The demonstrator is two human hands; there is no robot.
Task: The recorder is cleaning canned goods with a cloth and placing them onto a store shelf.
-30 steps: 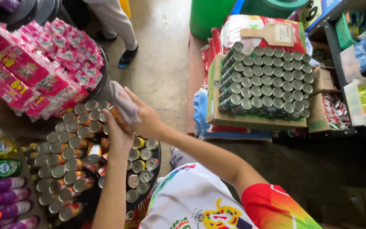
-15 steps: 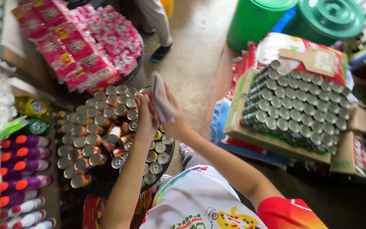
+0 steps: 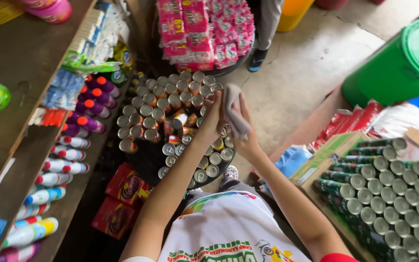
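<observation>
Grey cloth [image 3: 233,110] sits between the two hands, near the middle of the view and a little toward 12 o'clock. The left hand [image 3: 213,116] and the right hand [image 3: 247,127] are pressed close together around it. The fingers of both hands are bent and closed on the cloth; I cannot tell if a can is hidden inside the fold. Both forearms rise from 6 o'clock, above a white shirt [image 3: 224,228] with a colourful print.

Directly under the hands, and spreading toward 9 o'clock, a round tray of tin cans [image 3: 170,111] shows silver tops; a few cans in the middle lie on their sides. At 12 o'clock from the hands there are pink sachet packs [image 3: 204,29] in a heap. At 9 o'clock a wooden shelf [image 3: 20,160] carries rows of bottles [image 3: 69,145] with coloured caps. At 7 o'clock two red boxes [image 3: 124,194] lie on the floor.

At 4 o'clock a cardboard box [image 3: 316,170] holds a second group of green-label cans [image 3: 389,194], standing close together. At 2 o'clock a green bin [image 3: 398,68] with a lid stands on the concrete floor [image 3: 306,63].
</observation>
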